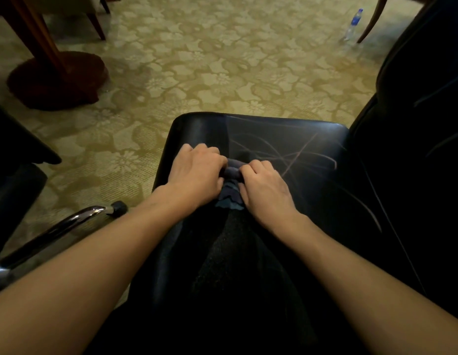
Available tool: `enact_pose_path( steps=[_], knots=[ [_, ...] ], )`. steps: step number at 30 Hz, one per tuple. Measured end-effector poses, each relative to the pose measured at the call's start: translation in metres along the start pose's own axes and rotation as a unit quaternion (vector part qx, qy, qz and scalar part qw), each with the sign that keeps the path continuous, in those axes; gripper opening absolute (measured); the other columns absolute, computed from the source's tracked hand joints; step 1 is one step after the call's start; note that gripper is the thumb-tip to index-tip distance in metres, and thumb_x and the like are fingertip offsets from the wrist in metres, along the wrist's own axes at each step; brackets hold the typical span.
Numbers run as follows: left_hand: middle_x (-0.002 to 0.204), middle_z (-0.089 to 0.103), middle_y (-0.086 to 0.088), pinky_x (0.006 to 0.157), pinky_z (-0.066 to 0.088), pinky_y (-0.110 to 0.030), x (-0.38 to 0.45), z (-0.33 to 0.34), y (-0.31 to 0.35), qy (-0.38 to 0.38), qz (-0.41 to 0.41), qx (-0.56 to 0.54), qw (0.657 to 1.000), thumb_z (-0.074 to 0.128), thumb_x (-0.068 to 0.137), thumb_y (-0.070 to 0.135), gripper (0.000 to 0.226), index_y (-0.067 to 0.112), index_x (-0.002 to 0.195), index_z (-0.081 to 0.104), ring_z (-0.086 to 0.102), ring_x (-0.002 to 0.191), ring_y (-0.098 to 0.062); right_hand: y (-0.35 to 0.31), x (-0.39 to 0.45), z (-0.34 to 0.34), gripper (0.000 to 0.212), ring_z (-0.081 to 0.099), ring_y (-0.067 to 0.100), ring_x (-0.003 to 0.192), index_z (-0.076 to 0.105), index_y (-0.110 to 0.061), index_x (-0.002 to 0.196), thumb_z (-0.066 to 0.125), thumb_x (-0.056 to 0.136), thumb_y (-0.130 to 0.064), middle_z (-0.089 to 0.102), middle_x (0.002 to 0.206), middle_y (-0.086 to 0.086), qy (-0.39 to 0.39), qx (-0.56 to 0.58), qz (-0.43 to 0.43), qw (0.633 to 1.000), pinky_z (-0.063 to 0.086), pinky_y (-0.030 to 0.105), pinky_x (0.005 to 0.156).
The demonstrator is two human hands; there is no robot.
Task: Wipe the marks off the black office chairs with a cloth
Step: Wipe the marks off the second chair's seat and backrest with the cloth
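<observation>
Head view, looking down on black office chair seat (261,139). Both hands at seat centre, w/ a dark bluish cloth (231,187) bunched between them. Left hand (197,172): fingers curled, knuckles up, tips tucked under and gripping the cloth's left side. Right hand (263,185): fingers likewise curled, pinching the cloth's right side; thumb position cannot be told. Cloth shows only in the gap between the two hands: a rolled fold at the knuckles, a zigzag-cut edge trailing toward the wrists. It lies on the seat, touching both hands. Pale marks (299,155), thin curved and crossing lines, run over the seat to the right of and beyond the right hand; nearest ones pass just beside its knuckles. Chair backrest (422,103) rises at right, also w/ faint streaks. Surroundings: patterned carpet (222,60); chrome chair base leg (76,219) at lower left; round wooden table base (58,78) at upper left; water bottle (353,24) standing on the carpet, upper right, well apart from the chair.
</observation>
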State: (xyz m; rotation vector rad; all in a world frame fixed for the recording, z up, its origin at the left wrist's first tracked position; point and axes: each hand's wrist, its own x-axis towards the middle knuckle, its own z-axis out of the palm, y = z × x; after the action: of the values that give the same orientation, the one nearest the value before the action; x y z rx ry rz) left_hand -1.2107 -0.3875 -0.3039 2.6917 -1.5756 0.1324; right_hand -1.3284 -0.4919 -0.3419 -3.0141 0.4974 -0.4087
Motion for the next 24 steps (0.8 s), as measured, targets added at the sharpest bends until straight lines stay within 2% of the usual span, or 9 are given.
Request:
enact_pose_path(
  steps=[4, 8, 11, 14, 17, 21, 24],
  knots=[
    [0.109, 0.064, 0.004, 0.086, 0.034, -0.035, 0.019, 0.006, -0.001, 0.012, -0.028, -0.03, 0.999, 0.054, 0.092, 0.024, 0.019, 0.029, 0.105, 0.067, 0.055, 0.105, -0.023, 0.002, 0.018, 0.006, 0.01, 0.055, 0.033, 0.085, 0.061, -0.004, 0.09, 0.066, 0.082, -0.002, 0.06, 0.09, 0.013, 0.022, 0.033, 0.016, 0.999, 0.041, 0.037, 0.065],
    [0.104, 0.068, 0.001, 0.088, 0.037, -0.037, 0.065, 0.019, -0.014, 0.084, -0.061, -0.051, 0.993, 0.056, 0.093, 0.024, 0.02, 0.025, 0.104, 0.073, 0.059, 0.102, -0.025, 0.023, 0.074, 0.013, 0.011, 0.051, 0.033, 0.1, 0.058, -0.005, 0.101, 0.053, 0.092, -0.008, 0.058, 0.105, 0.014, 0.027, 0.026, 0.031, 0.999, 0.032, 0.033, 0.071],
    [0.095, 0.07, -0.003, 0.08, 0.036, -0.035, 0.108, 0.034, -0.023, 0.119, -0.083, -0.041, 0.989, 0.052, 0.095, 0.023, 0.024, 0.022, 0.099, 0.075, 0.062, 0.092, -0.028, 0.047, 0.127, 0.022, 0.014, 0.05, 0.033, 0.106, 0.056, -0.005, 0.106, 0.049, 0.093, -0.007, 0.057, 0.112, 0.014, 0.009, 0.025, 0.05, 0.998, 0.031, 0.034, 0.074],
    [0.098, 0.07, -0.008, 0.074, 0.037, -0.034, 0.154, 0.041, -0.035, 0.104, -0.125, -0.061, 0.985, 0.053, 0.096, 0.022, 0.023, 0.022, 0.101, 0.075, 0.064, 0.093, -0.031, 0.07, 0.175, 0.03, 0.018, 0.054, 0.036, 0.104, 0.058, -0.004, 0.107, 0.049, 0.091, -0.007, 0.059, 0.11, 0.017, -0.017, 0.046, 0.048, 0.998, 0.038, 0.039, 0.075],
    [0.107, 0.069, -0.011, 0.073, 0.042, -0.032, 0.191, 0.046, -0.045, 0.065, -0.158, -0.106, 0.98, 0.058, 0.094, 0.02, 0.022, 0.023, 0.109, 0.074, 0.064, 0.1, -0.034, 0.083, 0.207, 0.035, 0.023, 0.057, 0.038, 0.102, 0.061, -0.005, 0.109, 0.05, 0.09, -0.009, 0.063, 0.109, 0.019, -0.065, 0.058, 0.062, 0.994, 0.043, 0.038, 0.074],
    [0.109, 0.068, -0.012, 0.075, 0.043, -0.031, 0.211, 0.051, -0.053, -0.009, -0.14, -0.15, 0.979, 0.061, 0.088, 0.02, 0.023, 0.025, 0.107, 0.072, 0.063, 0.103, -0.034, 0.092, 0.222, 0.041, 0.024, 0.059, 0.033, 0.106, 0.064, -0.008, 0.111, 0.053, 0.09, -0.012, 0.066, 0.112, 0.016, -0.104, 0.1, 0.1, 0.984, 0.043, 0.032, 0.077],
    [0.104, 0.066, -0.013, 0.078, 0.046, -0.034, 0.203, 0.044, -0.051, -0.014, -0.116, -0.158, 0.981, 0.061, 0.086, 0.019, 0.019, 0.021, 0.102, 0.071, 0.063, 0.101, -0.034, 0.092, 0.215, 0.039, 0.025, 0.058, 0.035, 0.106, 0.062, -0.007, 0.112, 0.053, 0.089, -0.012, 0.064, 0.112, 0.017, -0.101, 0.102, 0.104, 0.984, 0.044, 0.035, 0.078]
  ],
)
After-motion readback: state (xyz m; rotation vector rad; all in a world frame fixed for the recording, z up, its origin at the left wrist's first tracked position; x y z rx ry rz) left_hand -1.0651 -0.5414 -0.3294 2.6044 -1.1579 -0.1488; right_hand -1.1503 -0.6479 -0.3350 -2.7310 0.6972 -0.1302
